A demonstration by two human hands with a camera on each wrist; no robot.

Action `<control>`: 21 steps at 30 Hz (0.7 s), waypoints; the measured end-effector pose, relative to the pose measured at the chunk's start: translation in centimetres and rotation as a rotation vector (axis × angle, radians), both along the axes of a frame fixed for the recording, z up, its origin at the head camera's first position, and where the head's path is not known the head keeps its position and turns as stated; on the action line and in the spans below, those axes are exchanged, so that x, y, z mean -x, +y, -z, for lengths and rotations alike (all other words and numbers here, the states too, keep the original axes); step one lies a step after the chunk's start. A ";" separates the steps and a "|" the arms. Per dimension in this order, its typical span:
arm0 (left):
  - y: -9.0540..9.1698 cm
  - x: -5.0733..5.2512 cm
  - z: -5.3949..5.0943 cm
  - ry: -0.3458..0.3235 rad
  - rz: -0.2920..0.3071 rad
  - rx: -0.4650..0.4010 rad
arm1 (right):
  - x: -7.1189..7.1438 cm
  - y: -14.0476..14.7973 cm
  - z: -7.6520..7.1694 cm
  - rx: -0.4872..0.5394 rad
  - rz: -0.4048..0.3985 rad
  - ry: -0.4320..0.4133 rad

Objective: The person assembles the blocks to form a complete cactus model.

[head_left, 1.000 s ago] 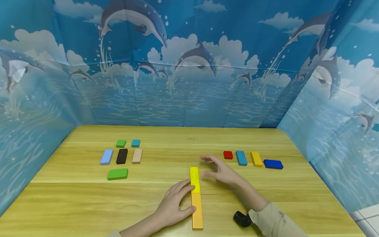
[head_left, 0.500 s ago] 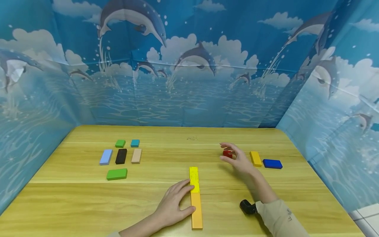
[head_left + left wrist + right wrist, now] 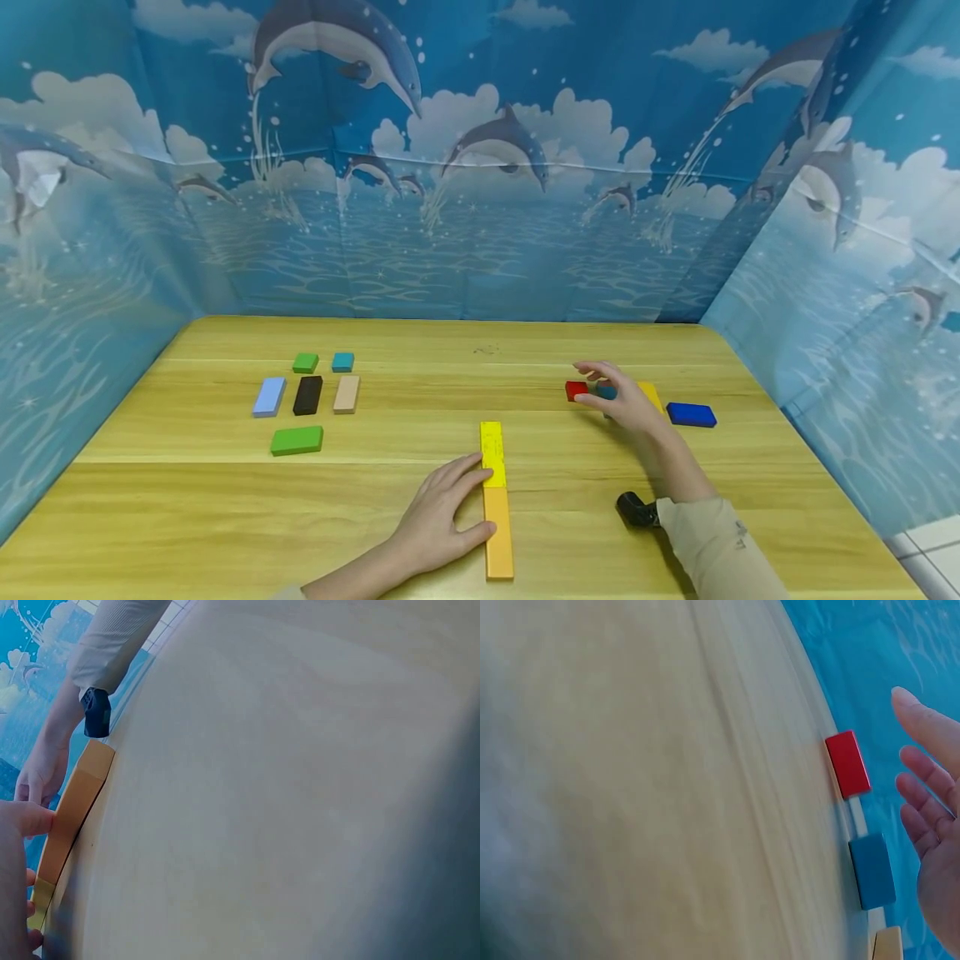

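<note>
1. Head view: the orange block and a bright yellow piece lay end to end in one straight row at the near middle of the counter. The left hand rested along the row's left edge, thumb on the orange, fingers apart on the yellow. The right hand was spread, thumb away from fingers, near the red block and a partly hidden blue block. By my judgement the row was only begun: two colours joined, ten blocks apart from it. Those were the red, the blue, a yellow block and a dark blue block to the right, and a left group of six. The counter was yellowish wood grain; dolphin-print cloth walled it in, with floor tiles at the lower right.

2. Left wrist view: the thumb touched the orange block's side, fingertips beside the yellow end. The counter looked pale and blurred here.

3. Right wrist view: the right hand, fingers slightly bent, pinched nothing; the red and blue blocks lay on the counter near its edge, blue cloth beyond.
</note>
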State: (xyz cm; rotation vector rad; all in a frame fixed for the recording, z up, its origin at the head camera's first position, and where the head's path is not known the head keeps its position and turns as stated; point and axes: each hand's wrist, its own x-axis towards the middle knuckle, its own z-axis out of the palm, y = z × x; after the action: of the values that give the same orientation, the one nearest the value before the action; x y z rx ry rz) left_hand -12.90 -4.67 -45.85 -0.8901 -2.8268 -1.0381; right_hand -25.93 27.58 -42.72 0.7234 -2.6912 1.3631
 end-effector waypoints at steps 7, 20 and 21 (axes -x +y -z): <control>0.0 0.0 0.0 0.003 0.000 0.001 | -0.3 0.1 -1.1 -0.088 0.015 0.009; 0.0 0.0 0.1 0.008 0.000 0.003 | 1.1 1.6 0.6 -0.126 0.014 0.065; 0.0 0.0 0.1 0.007 0.000 0.002 | 1.1 1.6 0.7 -0.127 0.011 0.070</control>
State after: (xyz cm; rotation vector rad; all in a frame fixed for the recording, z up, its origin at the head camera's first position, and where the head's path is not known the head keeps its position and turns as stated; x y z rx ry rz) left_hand -12.93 -4.64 -45.93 -0.8921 -2.8228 -1.0302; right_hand -27.05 29.23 -43.38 0.7497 -2.7423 1.1497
